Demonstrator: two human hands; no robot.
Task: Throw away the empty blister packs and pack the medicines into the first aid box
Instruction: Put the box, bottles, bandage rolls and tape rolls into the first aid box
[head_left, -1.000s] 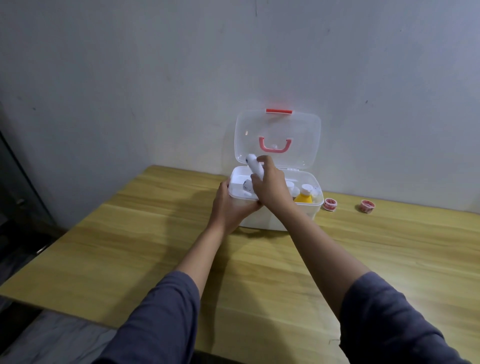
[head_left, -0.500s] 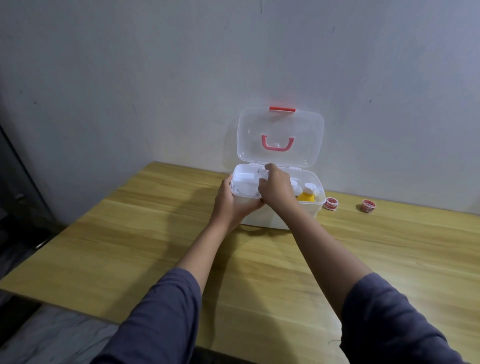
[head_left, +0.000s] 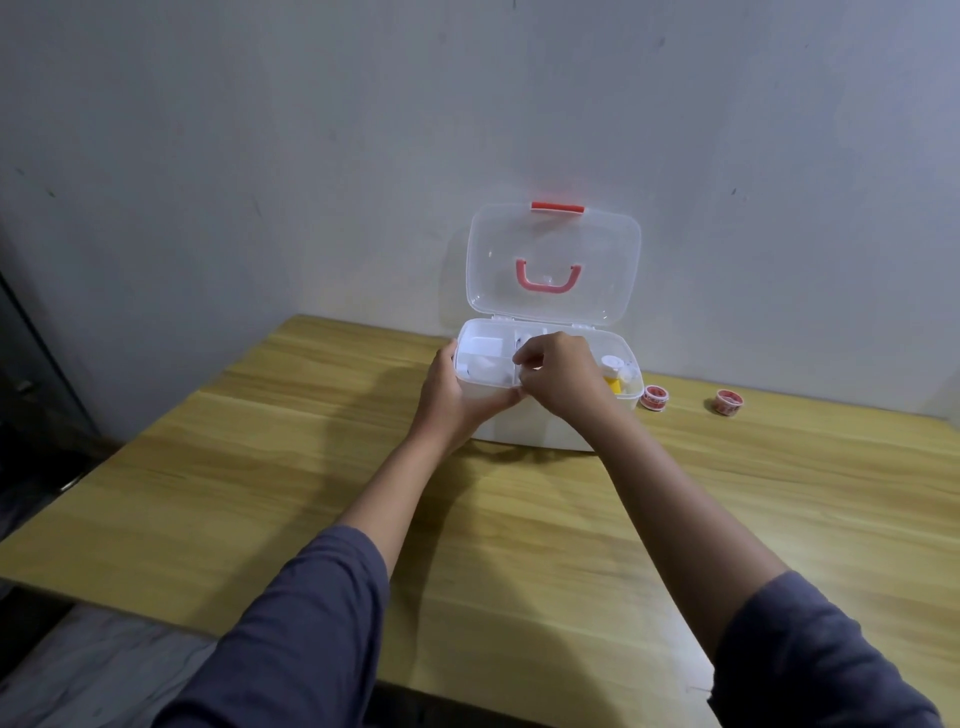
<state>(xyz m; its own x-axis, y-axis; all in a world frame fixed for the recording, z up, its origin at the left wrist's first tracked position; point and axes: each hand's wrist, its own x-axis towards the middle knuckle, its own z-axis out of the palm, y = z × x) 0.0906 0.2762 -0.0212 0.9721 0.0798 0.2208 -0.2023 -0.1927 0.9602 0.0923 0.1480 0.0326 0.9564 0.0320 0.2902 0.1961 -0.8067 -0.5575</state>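
Note:
The white first aid box (head_left: 530, 432) stands on the wooden table against the wall, its clear lid (head_left: 553, 244) with the pink handle standing upright. My left hand (head_left: 447, 400) grips the box's front left corner. Over the middle of the box, my right hand (head_left: 566, 379) curls its fingers down around a white tube (head_left: 529, 340), of which only a small bit shows. To the right of that hand, a yellow bottle (head_left: 613, 385) and a white-capped bottle (head_left: 613, 362) stand inside the box. No blister packs are in view.
Two small red-and-white tape rolls (head_left: 653, 398) (head_left: 728, 402) lie on the table (head_left: 311, 467) right of the box. The wall is directly behind the box. The table's left edge drops to a dark floor.
My right hand has lowered the white tube from above the box down into it. The camera view has shifted slightly, and my left hand has stayed on the box.

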